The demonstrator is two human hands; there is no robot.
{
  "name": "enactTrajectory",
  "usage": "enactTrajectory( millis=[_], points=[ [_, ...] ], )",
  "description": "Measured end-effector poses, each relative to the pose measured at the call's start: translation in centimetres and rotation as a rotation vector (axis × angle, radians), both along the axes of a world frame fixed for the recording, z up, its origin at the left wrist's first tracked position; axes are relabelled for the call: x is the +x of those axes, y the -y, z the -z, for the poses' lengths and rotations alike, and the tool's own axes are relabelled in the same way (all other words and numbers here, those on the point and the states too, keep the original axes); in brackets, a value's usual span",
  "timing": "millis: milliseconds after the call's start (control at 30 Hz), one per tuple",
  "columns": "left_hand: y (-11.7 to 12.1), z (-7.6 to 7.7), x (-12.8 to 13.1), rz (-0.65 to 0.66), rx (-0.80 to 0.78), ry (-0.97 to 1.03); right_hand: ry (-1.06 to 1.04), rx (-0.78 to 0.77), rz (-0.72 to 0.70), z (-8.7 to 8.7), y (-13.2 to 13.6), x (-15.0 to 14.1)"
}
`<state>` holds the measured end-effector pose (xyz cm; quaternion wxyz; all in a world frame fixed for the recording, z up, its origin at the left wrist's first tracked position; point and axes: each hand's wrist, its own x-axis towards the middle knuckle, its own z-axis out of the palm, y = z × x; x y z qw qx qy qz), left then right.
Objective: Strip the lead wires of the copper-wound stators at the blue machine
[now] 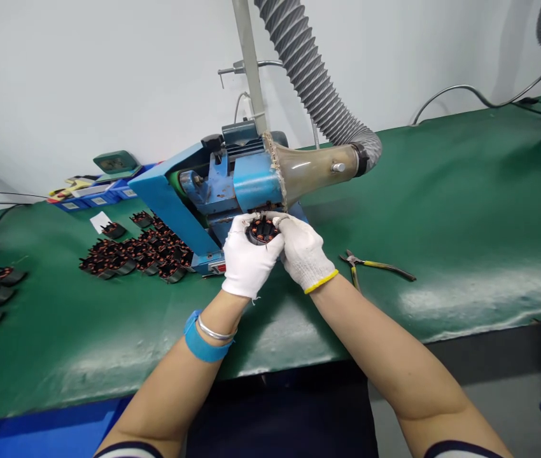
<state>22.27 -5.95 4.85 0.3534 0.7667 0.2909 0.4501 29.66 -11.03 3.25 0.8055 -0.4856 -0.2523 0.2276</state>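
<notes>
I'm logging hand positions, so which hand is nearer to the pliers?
Right. The right hand, at the right side of the wound core, is just left of the pliers; the left hand, at its left side, is farther away.

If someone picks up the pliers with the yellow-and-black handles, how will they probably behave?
The pliers will probably stay stiff but may swing at the pivot, since their handles stand spread apart. They look fairly heavy for their size, with a metal head. Lying flat on the green table, they seem unlikely to roll.
</notes>
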Motion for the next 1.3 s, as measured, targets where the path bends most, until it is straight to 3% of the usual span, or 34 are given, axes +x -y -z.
enactTrajectory(
  millis=[367,500,700,867,967,1133,1233,1300],
  points=[
    [-0.3,0.2,0.3,0.031,-0.046,0.022,-0.055,0.004,-0.011,0.0,0.0,0.0],
    [0.4,0.3,-1.2,0.047,0.032,0.054,-0.031,0.028,-0.039,-0.5,1.2,-1.0],
    [1.3,2.0,-7.1,0.132,0.068,0.117,0.049,-0.052,-0.203,-0.8,2.3,-2.6],
    [0.7,4.4,-15.2,0.118,-0.063,-0.242,-0.014,-0.181,-0.144,-0.2,1.9,-2.7],
    [-1.6,5.4,-21.2,-0.063,-0.100,-0.511,0.086,-0.317,-0.130,0.0,2.1,-3.0],
    [-10.8,4.7,-30.5,-0.798,-0.167,-0.951,0.325,-0.424,-0.182,-0.1,3.1,-4.0],
    [-16.1,4.0,-33.8,-0.861,-0.195,-1.053,0.493,-0.444,-0.160,-0.5,3.5,-5.0],
    [-18.2,4.2,-34.2,-0.840,-0.194,-1.041,0.578,-0.454,-0.123,-0.6,3.7,-5.5]
  ],
)
